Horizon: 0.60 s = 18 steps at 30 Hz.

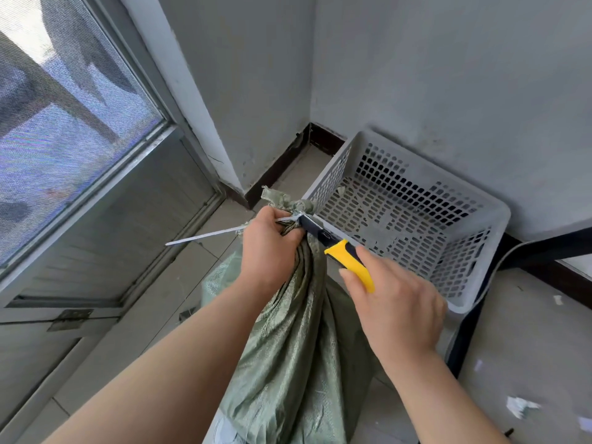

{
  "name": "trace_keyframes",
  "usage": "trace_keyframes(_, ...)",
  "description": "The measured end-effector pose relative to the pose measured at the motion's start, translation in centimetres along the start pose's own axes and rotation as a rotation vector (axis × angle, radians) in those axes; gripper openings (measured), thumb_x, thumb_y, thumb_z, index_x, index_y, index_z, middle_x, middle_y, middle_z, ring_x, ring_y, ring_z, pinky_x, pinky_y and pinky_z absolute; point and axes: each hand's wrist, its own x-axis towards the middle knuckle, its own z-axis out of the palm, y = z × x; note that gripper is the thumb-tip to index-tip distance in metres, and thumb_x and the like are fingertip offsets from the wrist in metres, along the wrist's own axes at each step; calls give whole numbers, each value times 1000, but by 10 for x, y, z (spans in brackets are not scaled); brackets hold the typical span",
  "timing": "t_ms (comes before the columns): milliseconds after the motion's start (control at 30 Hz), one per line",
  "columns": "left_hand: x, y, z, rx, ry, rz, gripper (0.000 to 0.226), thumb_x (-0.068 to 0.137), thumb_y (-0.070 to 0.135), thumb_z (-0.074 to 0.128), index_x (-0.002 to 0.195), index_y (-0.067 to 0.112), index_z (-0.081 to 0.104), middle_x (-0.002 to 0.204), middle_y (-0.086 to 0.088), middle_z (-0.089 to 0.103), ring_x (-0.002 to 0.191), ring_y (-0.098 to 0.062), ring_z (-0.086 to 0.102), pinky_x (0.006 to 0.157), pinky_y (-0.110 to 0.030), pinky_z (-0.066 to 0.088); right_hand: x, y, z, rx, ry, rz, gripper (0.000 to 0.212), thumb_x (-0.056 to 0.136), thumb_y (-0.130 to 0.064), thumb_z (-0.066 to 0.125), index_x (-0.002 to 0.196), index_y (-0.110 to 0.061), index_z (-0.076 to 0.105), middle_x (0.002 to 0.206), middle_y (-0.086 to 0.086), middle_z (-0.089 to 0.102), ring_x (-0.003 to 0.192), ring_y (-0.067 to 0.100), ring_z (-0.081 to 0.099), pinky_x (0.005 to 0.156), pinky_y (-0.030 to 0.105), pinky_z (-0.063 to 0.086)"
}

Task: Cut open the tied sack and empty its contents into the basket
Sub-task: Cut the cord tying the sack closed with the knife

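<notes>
Corner of a grey-walled room, tiled floor (pixel 179 283). Green sack (pixel 298 331) stands under both hands. Left hand (pixel 267 248) clenches its gathered neck (white tie strap (pixel 205 236) juts out left of it). Right hand (pixel 397 302) grasps yellow knife (pixel 346 257), blade at the tie. Grey basket (pixel 463 304) just beyond right hand.

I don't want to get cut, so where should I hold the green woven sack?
Grip the green woven sack at its bunched neck, just below the white plastic tie, coming from the left, as the left hand does. The fabric narrows there, and the yellow-handled knife enters from the right.
</notes>
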Motion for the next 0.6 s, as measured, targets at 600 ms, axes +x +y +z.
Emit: trace_keyframes(600, 4, 4, 2, 92, 16, 64, 11, 80, 10, 64, 89, 4, 60, 81, -10, 69, 75, -27, 63, 58, -28, 43, 20, -11, -6, 324, -367, 431, 30, 80, -57, 61, 94, -32, 70, 72, -4, 69, 73, 23, 63, 67, 37, 50)
